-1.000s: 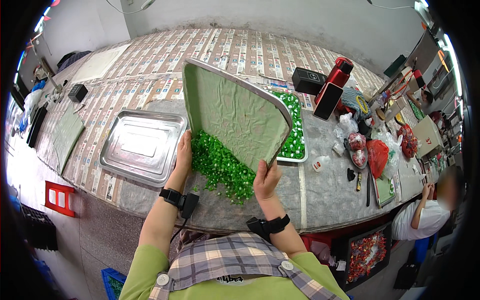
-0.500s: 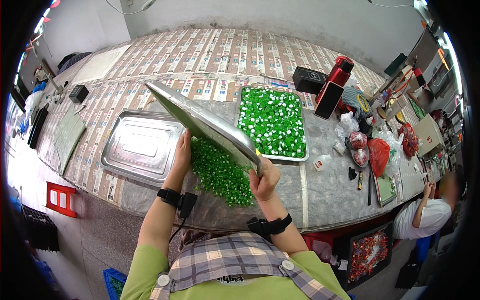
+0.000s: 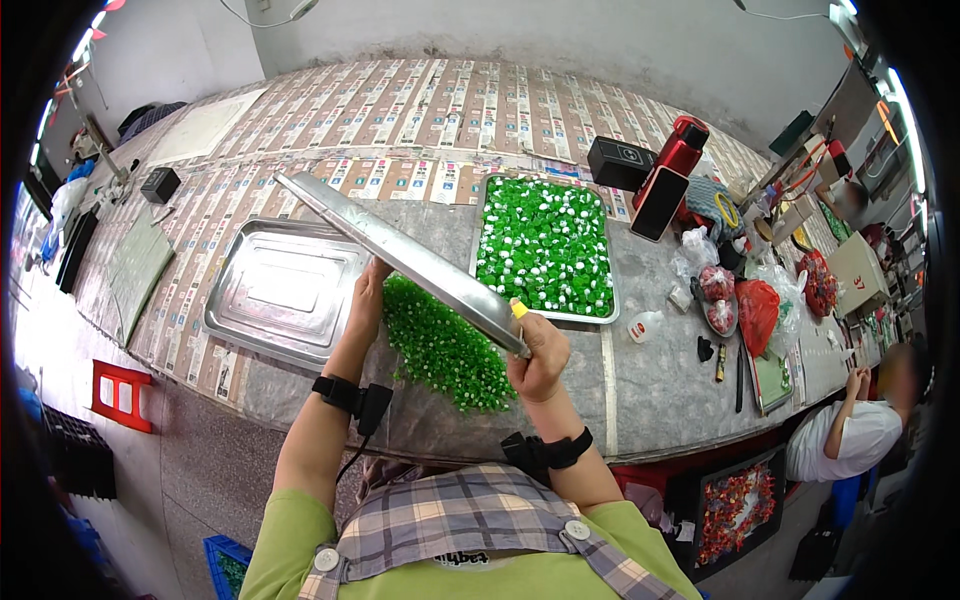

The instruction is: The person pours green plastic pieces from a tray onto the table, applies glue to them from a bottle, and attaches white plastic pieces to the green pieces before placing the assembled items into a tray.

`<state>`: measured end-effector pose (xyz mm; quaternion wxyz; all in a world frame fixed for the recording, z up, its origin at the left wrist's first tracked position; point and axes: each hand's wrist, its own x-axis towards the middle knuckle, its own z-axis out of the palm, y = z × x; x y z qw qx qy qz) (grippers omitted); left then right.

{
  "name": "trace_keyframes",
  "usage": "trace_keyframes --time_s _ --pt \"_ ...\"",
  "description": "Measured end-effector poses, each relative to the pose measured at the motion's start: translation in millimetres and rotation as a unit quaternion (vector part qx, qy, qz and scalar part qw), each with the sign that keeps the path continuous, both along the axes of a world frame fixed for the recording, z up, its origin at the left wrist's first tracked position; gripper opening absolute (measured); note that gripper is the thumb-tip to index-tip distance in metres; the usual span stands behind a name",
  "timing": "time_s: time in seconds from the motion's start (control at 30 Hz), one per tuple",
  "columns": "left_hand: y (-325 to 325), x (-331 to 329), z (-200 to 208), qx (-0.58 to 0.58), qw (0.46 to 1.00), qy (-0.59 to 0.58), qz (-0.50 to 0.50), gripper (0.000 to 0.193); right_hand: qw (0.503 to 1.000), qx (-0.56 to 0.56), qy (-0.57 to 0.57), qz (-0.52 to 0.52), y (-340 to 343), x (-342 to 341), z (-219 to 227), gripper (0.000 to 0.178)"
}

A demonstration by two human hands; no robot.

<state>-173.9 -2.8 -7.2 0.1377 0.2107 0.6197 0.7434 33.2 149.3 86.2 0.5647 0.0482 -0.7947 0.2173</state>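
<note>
Over the grey table cover (image 3: 650,385): one steel tray (image 3: 412,258) held aslant, metal underside showing.
Right hand (image 3: 540,355): grasping the tray's near right corner.
Left hand (image 3: 366,295): at the tray's lower edge; fingertips hidden, so its grip cannot be told.
Beneath the tray: small green pieces (image 3: 445,350) heaped on the cover.
Farther right: rimmed tray (image 3: 590,320) filled with green-and-white pieces (image 3: 545,245).

My green shirt (image 3: 410,580): dark lettering, partly hidden | beige box (image 3: 852,262), my right: reddish number | tabletop covering (image 3: 430,110): printed strips, too small to read | right-hand black box (image 3: 620,160): faint white print
</note>
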Motion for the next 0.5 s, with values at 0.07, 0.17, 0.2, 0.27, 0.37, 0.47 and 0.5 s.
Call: trace_keyframes --time_s 0.07,0.17,0.2,0.27,0.37,0.47,0.5 --pt "-0.8 3.4 11.6 -0.025 1.0 0.019 0.002 0.05 0.999 -0.003 0.003 0.035 2.5 -2.4 1.9 0.028" --pt "2.8 9.4 19.9 0.018 0.999 0.035 0.015 0.045 0.999 0.003 0.023 0.027 4.0 -0.9 1.8 0.026" --pt "1.4 10.0 27.9 0.015 0.999 0.041 -0.006 0.043 1.0 -0.011 -0.012 0.011 4.1 1.0 3.7 0.028" --pt "3.3 24.9 35.2 0.059 0.998 0.013 0.019 0.04 1.0 0.001 -0.001 -0.025 -2.9 10.9 11.7 0.029" --pt "6.3 13.5 53.7 0.026 0.998 0.058 0.012 0.038 0.999 -0.021 -0.013 -0.041 6.4 3.8 -2.9 0.027" --pt "5.9 27.2 47.2 0.034 0.995 0.092 0.011 0.04 0.995 -0.052 0.09 -0.01 0.7 4.7 5.0 0.026" --pt "4.4 24.9 49.9 -0.017 0.991 0.129 0.009 0.053 0.995 -0.052 0.09 -0.01 2.4 3.4 3.7 0.026"
